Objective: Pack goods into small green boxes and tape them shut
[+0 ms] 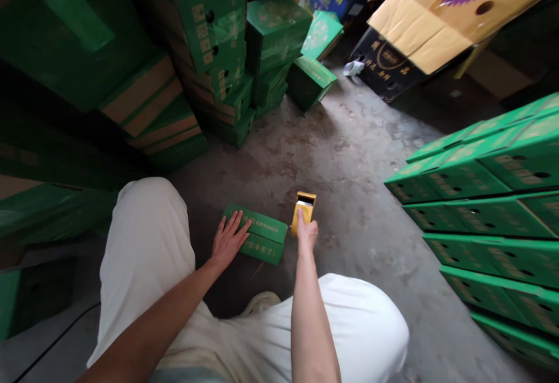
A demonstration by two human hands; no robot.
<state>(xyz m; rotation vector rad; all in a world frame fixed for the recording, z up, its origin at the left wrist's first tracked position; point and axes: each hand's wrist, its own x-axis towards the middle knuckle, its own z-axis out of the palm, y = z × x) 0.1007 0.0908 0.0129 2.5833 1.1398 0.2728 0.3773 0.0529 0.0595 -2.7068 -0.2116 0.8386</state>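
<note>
Between my knees a small green cardboard box (264,238) stands on the floor, its top flaps folded to a middle seam and printed with pale characters. My left hand (229,236) lies flat on the left part of that top, fingers stretched out. Just off the box's right end, my right hand (307,231) is closed around a yellow hand tool (304,207) with a dark opening at its far end. I cannot make out its exact kind. The thumb rests along the tool's upper face, and the other fingers are mostly hidden beneath it.
Stacks of green boxes (209,28) rise on the left, and more green cartons (476,179) are stacked on the right. Black and brown cartons (388,63) stand at the back right. A dark cable (61,336) runs along the lower left. The concrete floor (349,156) is stained.
</note>
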